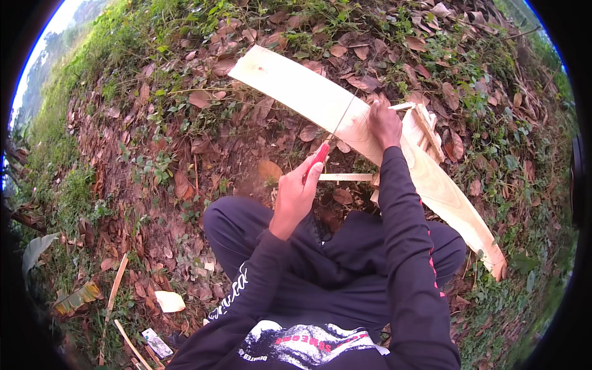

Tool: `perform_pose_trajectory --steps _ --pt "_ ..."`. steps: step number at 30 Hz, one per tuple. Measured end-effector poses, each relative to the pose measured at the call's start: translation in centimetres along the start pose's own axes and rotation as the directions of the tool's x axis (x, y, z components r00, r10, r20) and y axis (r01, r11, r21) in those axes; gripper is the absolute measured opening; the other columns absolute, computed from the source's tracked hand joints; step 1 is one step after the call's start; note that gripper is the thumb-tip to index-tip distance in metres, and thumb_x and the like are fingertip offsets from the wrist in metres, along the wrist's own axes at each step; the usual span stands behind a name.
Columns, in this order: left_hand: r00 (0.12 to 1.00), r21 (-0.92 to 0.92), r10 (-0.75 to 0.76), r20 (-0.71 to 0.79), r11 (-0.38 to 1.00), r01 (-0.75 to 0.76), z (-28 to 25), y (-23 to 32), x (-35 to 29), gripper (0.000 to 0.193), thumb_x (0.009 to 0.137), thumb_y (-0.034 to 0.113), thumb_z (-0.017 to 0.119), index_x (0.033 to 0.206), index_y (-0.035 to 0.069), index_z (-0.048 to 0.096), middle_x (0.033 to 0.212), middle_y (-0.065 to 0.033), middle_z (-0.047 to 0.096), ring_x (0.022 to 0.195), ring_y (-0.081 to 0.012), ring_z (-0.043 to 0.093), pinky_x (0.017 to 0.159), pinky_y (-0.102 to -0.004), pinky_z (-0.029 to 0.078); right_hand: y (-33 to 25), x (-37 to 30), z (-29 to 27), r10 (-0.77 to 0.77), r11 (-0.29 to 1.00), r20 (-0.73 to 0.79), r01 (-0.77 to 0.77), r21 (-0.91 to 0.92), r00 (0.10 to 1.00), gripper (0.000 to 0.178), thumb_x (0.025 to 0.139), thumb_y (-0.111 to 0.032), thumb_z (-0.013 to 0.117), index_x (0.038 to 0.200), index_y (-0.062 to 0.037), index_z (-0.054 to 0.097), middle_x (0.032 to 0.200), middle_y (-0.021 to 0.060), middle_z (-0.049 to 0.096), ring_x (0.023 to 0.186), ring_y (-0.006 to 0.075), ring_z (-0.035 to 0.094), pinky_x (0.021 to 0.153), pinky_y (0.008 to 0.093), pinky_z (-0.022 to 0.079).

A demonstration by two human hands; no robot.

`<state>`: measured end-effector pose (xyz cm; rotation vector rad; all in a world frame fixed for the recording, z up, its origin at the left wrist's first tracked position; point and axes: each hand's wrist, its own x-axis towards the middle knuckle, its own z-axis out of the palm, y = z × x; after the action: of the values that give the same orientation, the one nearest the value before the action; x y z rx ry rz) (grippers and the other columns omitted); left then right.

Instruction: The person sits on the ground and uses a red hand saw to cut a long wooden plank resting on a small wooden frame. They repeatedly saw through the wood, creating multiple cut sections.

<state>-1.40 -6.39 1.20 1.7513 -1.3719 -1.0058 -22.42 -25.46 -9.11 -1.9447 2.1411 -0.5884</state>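
Observation:
A long pale wooden board (308,87) lies slantwise in front of me, from the far left down to the near right, and bends toward the rim of the picture. My left hand (295,196) is closed around the red handle of a saw (319,159). Its thin blade, seen nearly edge-on, crosses the board and points up and away to the right. My right hand (385,123) grips the board just right of the blade, fingers curled at its far edge; the fingertips are partly hidden.
Several wood pieces (428,131) sit beside and under the board, and a thin strip (346,177) juts out left. Sticks (117,280), a pale wood scrap (169,301) and a small printed packet (157,343) lie at lower left. Dry leaves and weeds cover the ground.

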Motion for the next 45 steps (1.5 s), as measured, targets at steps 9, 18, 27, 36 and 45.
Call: perform_pose_trajectory --steps 9,18,27,36,45 --pt "0.999 -0.019 -0.043 -0.003 0.999 0.043 0.0 -0.1 -0.3 0.038 0.100 0.029 0.057 0.132 0.007 0.061 0.065 -0.0091 0.054 0.058 -0.0077 0.044 0.054 -0.0273 0.042 0.2 -0.4 0.7 -0.001 0.999 0.078 0.005 -0.042 0.997 0.056 0.101 -0.039 0.035 0.085 0.0013 0.070 0.086 0.0307 0.067 0.085 0.0486 0.066 0.084 0.0554 0.050" --pt "0.993 -0.094 0.073 -0.088 0.992 -0.081 -0.6 -1.3 -4.0 0.038 0.100 0.028 0.057 0.130 0.006 0.060 0.073 -0.0243 0.062 0.065 -0.0389 0.066 0.060 -0.0397 0.049 0.4 0.4 0.7 0.000 0.998 0.065 0.004 -0.060 0.998 0.058 0.101 -0.039 0.033 0.083 0.0009 0.071 0.088 0.0308 0.068 0.087 0.0483 0.066 0.086 0.0552 0.050" --pt "0.992 -0.058 0.041 -0.117 0.997 -0.048 -0.6 -1.7 -5.3 0.037 0.098 0.027 0.060 0.126 0.003 0.062 0.076 -0.0244 0.064 0.063 -0.0358 0.067 0.059 -0.0361 0.050 0.4 0.4 0.6 0.019 1.000 0.096 -0.017 -0.024 0.995 0.050 0.101 -0.039 0.034 0.107 -0.0024 0.068 0.091 0.0323 0.067 0.091 0.0504 0.064 0.087 0.0568 0.048" --pt "0.997 -0.116 -0.057 0.056 0.991 0.063 -2.8 -1.8 -3.6 0.041 0.096 0.026 0.062 0.125 -0.003 0.061 0.075 -0.0221 0.063 0.063 -0.0274 0.063 0.063 -0.0350 0.049 1.6 1.6 1.0 -0.059 0.995 0.117 0.068 -0.070 0.991 0.057 0.102 -0.039 0.033 0.097 0.0040 0.070 0.098 0.0308 0.067 0.095 0.0497 0.063 0.086 0.0566 0.046" --pt "0.988 -0.731 -0.042 0.146 0.668 0.136 -14.9 -2.2 -2.6 0.049 0.093 0.020 0.066 0.133 -0.004 0.054 0.071 0.0063 0.053 0.054 -0.0010 0.040 0.052 -0.0194 0.034 -0.5 -6.8 -3.1 -0.535 0.845 0.052 0.534 0.031 0.843 0.083 0.086 -0.061 0.064 0.145 -0.0096 0.036 0.140 0.0230 0.040 0.134 0.0385 0.036 0.112 0.0552 0.028"
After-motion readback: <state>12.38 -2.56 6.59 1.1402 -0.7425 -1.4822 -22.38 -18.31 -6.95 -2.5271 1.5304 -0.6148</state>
